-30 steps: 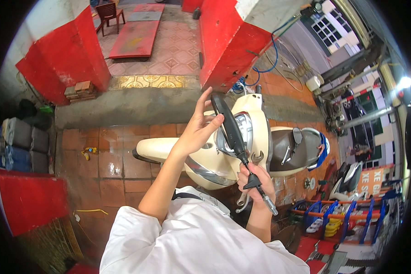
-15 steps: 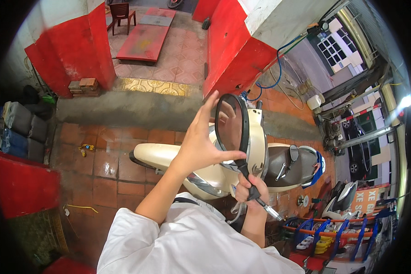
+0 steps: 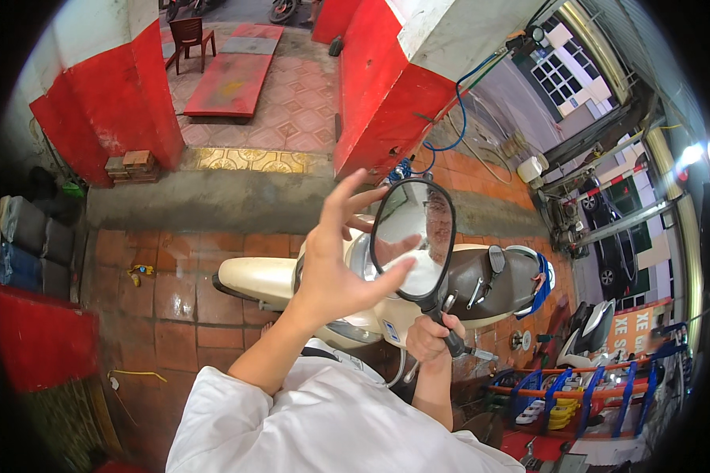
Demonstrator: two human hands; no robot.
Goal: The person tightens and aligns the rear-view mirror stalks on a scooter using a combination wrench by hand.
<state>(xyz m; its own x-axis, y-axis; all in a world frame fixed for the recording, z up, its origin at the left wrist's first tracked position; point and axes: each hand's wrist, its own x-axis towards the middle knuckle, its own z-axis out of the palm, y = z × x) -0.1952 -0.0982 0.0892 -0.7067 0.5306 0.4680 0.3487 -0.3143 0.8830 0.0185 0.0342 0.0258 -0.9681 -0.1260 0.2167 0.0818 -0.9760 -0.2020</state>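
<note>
An oval black-framed motorbike mirror (image 3: 420,229) is held up by my right hand (image 3: 434,337), its fingers wrapped round the black stem. The stem's silver end (image 3: 481,354) sticks out past that hand to the right. My left hand (image 3: 323,264) is raised at the mirror's left side, fingers and thumb spread apart; I cannot tell whether it touches the rim. Fingers and white cloth show in the glass. Behind my hands stands a cream scooter (image 3: 260,277), partly hidden. On its dark seat (image 3: 469,272) lie a silver wrench (image 3: 476,293) and a dark oval-headed part (image 3: 495,260).
On the right stands a blue-and-orange rack (image 3: 576,394) with yellow and white items. A low concrete step (image 3: 213,197) crosses beyond the scooter, near a red pillar (image 3: 379,87). Stacked grey items (image 3: 31,229) are at the left; a yellow strip (image 3: 138,373) lies on the tiles.
The mirror has turned from nearly edge-on to show more of its glass, and sits slightly lower and further right. My left hand has shifted a little left, its thumb off the stem area.
</note>
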